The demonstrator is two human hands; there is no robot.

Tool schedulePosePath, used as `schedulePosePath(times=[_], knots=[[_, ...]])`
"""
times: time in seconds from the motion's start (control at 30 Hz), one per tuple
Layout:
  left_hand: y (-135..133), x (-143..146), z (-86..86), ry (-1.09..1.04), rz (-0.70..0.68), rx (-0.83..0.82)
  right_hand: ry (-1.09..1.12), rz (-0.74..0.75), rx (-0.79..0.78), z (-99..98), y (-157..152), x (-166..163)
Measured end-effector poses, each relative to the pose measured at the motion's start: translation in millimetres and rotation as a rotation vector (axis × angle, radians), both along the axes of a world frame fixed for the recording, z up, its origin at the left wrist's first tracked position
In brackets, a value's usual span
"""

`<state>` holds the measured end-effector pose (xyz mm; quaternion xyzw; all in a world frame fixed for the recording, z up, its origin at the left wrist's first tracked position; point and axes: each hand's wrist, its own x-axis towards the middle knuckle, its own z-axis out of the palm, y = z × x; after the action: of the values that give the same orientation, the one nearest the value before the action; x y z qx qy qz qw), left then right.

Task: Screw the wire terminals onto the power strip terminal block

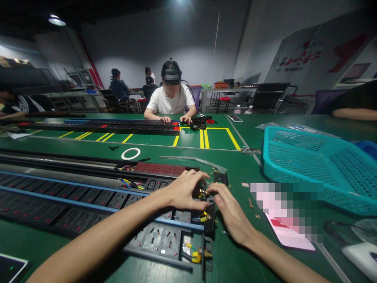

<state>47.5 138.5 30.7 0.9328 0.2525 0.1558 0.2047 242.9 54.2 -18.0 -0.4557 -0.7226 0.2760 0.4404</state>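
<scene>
While the left hand (pixel 184 191) and right hand (pixel 231 212) curl over the power strip's (pixel 153 237) metal end, I cannot tell if they pinch anything.

Left hand (pixel 187 190), right hand (pixel 231 212), both at a power strip (pixel 153 241) end, teal plastic basket (pixel 312 169) to the right

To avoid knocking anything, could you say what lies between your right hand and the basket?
The head view shows a brass screw and a washer; part is blurred.

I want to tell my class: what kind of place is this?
It looks like a workshop where electrical power strips get built. Long black power strips with socket rows lie on a green workbench, beside a teal plastic mesh basket and yellow-crimped wires.
</scene>
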Motion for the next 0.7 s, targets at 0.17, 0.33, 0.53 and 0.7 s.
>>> schedulePosePath(times=[0.17,0.33,0.53,0.7], knots=[[-1.7,0.0,0.0,-0.015,0.022,0.0,0.013,-0.009,-0.012,-2.6,-0.5,0.4],[-3.1,1.0,1.4,-0.024,0.03,0.005,0.005,-0.017,-0.05,-3.8,-1.7,0.8],[-2.1,0.9,0.8,-0.018,0.017,0.005,0.009,0.0,-0.044,-2.0,-0.1,-0.2],[-1.5,0.4,0.7,-0.011,0.01,-0.001,0.027,0.011,-0.036,-0.6,-0.1,-0.5]])
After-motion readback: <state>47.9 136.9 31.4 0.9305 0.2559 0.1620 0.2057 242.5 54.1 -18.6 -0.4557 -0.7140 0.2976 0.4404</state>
